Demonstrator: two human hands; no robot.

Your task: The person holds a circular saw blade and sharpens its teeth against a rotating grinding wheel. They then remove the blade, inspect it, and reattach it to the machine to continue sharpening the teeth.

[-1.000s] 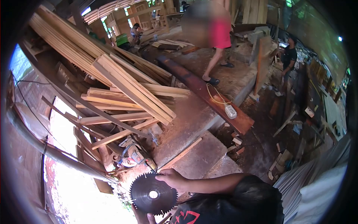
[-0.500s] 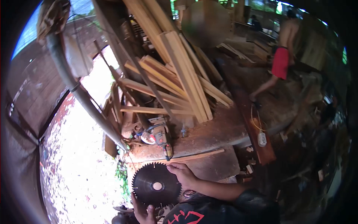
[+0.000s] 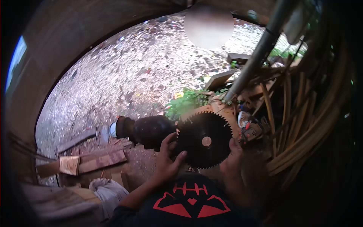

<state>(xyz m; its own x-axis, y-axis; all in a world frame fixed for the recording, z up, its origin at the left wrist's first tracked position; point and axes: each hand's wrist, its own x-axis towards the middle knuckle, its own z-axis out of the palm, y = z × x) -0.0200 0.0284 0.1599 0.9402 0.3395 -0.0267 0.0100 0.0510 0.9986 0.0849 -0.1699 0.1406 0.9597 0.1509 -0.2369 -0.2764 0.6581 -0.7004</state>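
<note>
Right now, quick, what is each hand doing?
Left hand: closed on the left edge of the saw blade.
Right hand: grips the blade's right edge.

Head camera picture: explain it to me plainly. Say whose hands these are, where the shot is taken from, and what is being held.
The camera sits on a person's head, looking down, so both hands are their own. The left hand and the right hand hold a dark, toothed circular saw blade by its edges, flat face toward the camera. Behind it lies a dark rounded motor-like object on dirt beside wood blocks. A grey pole and curved wooden strips stand at right.
</note>
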